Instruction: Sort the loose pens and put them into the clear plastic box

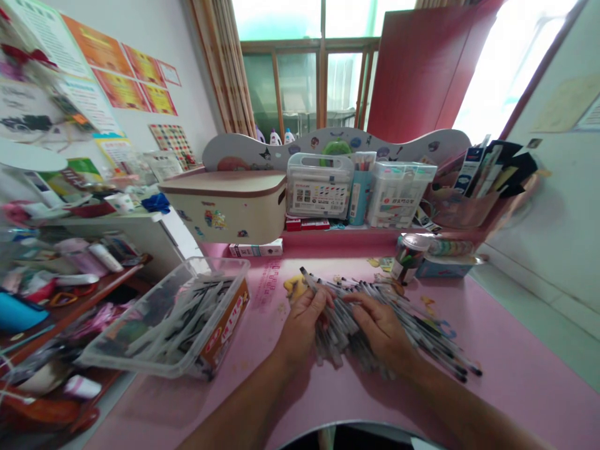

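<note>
Left hand (304,319), the clear plastic bin (227,328) of pens at its nine o'clock, closes round clear-barrelled pens (337,328); right hand (382,325) curls over others, grip uncertain. The pen pile (431,344) fans toward four o'clock. Bunching seems the step; the next move calls for aligned barrels.

Along the shelf (370,237) I see, from left to right, a cream box (222,212) with stickers on it, a clear case (320,187) with a handle, a blue pencil holder (359,199), a clear box (398,195) and a pink basket (462,209) stuffed with stationery. At the right, lower down, I make out a jar (409,257) beside a blue box (443,267). Farther back I get a curtain (225,62), a window (297,84) and a red panel (417,69).
</note>
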Motion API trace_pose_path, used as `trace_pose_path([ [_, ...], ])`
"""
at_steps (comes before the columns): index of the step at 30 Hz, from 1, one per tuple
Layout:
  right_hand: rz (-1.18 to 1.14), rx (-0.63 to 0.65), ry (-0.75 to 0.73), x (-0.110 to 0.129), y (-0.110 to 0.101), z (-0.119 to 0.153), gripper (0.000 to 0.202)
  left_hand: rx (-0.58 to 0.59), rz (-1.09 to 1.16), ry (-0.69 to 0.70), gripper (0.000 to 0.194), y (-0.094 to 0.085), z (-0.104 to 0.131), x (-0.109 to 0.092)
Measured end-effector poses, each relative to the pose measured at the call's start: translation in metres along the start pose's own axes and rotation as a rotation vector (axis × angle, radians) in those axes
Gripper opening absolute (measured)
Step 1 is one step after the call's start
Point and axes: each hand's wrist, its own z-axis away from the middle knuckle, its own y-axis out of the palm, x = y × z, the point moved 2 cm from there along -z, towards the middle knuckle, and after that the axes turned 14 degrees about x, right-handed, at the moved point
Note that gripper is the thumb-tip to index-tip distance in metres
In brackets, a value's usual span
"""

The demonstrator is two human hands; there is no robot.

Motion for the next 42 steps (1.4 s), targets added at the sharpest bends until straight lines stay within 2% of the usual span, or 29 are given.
trace_pose_path([
  [2, -0.050, -0.081, 0.014, -0.003, -0.005, -0.001, 0.030, 0.133, 0.057, -0.099, 0.033, 0.001, -0.001, 0.004],
  [4, -0.107, -0.131, 0.015, -0.005, -0.007, -0.003, 0.025, 0.249, 0.113, -0.167, 0.041, 0.003, -0.001, 0.008],
  [7, -0.171, -0.145, 0.024, -0.005, -0.010, -0.006, 0.023, 0.341, 0.135, -0.195, 0.053, 0.004, 0.001, 0.012],
  [13, -0.068, -0.098, 0.070, -0.002, -0.015, -0.010, 0.045, 0.465, 0.221, -0.261, 0.043, 0.002, 0.002, 0.016],
  [16, -0.055, -0.075, 0.068, -0.002, -0.015, -0.011, 0.047, 0.434, 0.304, -0.257, 0.031, 0.003, 0.003, 0.014],
  [21, -0.131, -0.139, 0.110, -0.008, -0.015, -0.012, 0.049, 0.241, 0.423, -0.176, 0.024, 0.004, 0.002, 0.003],
  [24, -0.099, -0.185, 0.108, -0.009, -0.015, -0.013, 0.048, 0.149, 0.338, -0.136, 0.033, 0.006, 0.002, 0.003],
  [27, -0.002, -0.199, 0.077, -0.007, -0.013, -0.013, 0.043, 0.030, 0.236, -0.102, 0.021, 0.006, 0.001, 0.008],
  [29, 0.017, -0.194, 0.045, -0.005, -0.010, -0.011, 0.034, -0.023, 0.256, -0.095, 0.020, 0.005, -0.002, 0.011],
  [32, -0.060, -0.189, -0.014, -0.002, -0.007, -0.009, 0.018, -0.046, 0.331, -0.124, 0.021, 0.002, -0.005, 0.014],
  [35, -0.115, -0.176, 0.009, -0.001, -0.008, -0.008, 0.023, -0.047, 0.365, -0.110, 0.020, -0.001, -0.007, 0.015],
  [39, -0.009, -0.091, 0.101, -0.001, -0.011, -0.009, 0.042, -0.040, 0.365, -0.099, 0.021, -0.001, -0.007, 0.015],
  [42, 0.023, -0.063, 0.061, 0.001, -0.009, -0.008, 0.035, -0.049, 0.344, -0.090, 0.023, 0.000, -0.007, 0.014],
])
